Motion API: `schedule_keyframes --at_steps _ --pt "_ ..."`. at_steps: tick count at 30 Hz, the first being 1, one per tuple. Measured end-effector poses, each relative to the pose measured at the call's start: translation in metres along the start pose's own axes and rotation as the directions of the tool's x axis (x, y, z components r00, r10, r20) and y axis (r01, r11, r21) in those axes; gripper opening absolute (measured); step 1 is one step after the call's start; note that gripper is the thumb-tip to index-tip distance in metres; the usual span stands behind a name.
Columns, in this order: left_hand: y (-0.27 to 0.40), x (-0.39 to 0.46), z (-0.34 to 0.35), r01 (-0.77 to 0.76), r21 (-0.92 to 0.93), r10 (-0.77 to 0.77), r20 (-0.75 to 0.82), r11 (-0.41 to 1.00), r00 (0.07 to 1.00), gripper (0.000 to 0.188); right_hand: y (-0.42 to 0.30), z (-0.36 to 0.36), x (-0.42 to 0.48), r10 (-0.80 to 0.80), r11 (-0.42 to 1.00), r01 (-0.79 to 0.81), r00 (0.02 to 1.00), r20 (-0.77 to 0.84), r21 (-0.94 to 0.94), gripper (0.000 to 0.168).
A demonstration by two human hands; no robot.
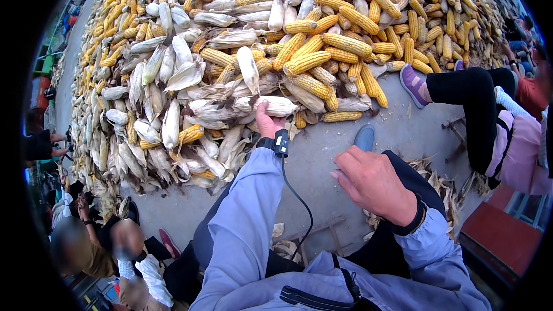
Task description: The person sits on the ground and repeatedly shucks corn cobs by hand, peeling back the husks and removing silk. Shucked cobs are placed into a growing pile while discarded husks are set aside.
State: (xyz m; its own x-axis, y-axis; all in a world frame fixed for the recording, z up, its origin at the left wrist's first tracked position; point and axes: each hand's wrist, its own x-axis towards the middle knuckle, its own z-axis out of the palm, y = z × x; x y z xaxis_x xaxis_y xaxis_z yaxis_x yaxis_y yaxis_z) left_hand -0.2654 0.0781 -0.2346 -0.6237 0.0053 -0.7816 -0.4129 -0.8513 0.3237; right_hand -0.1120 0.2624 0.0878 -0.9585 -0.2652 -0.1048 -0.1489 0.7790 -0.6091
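My left hand (268, 124) grips a corn ear in its pale husk (278, 106) at the near edge of the heap, thumb on top and fingers underneath. A second husked-over ear (248, 69) lies on the heap just beyond it. My right hand (372, 183) hovers above my right knee with its back to me and its fingers curled. No object shows in it, but its palm is hidden. The corn heap (216, 56) mixes ears in dry husks, mostly at left, with bare yellow ears (307, 63), mostly at right.
Concrete ground (311, 147) runs between the heap and me. A cable (304, 201) hangs from a device on my left wrist. One person's leg (462, 90) reaches in at right; other people sit at lower left. Loose husks (432, 177) lie near a red box (501, 233).
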Motion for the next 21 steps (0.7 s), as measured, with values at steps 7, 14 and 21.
schedule_keyframes --at_steps 7,14,21 --pt "-0.003 -0.053 -0.016 0.063 0.027 -0.064 0.025 0.998 0.998 0.048 -0.006 -0.011 -0.002 0.003 1.000 -0.002 0.998 -0.066 0.011 0.020" --pt "0.015 -0.143 0.017 0.019 0.102 -0.050 0.310 0.995 0.949 0.050 0.012 -0.026 0.004 0.003 0.999 0.004 0.976 -0.216 0.035 0.021" --pt "0.086 -0.250 0.079 -0.075 0.265 -0.089 0.559 0.961 0.825 0.067 0.005 -0.046 0.013 0.052 0.987 -0.009 0.964 -0.261 0.163 0.026"
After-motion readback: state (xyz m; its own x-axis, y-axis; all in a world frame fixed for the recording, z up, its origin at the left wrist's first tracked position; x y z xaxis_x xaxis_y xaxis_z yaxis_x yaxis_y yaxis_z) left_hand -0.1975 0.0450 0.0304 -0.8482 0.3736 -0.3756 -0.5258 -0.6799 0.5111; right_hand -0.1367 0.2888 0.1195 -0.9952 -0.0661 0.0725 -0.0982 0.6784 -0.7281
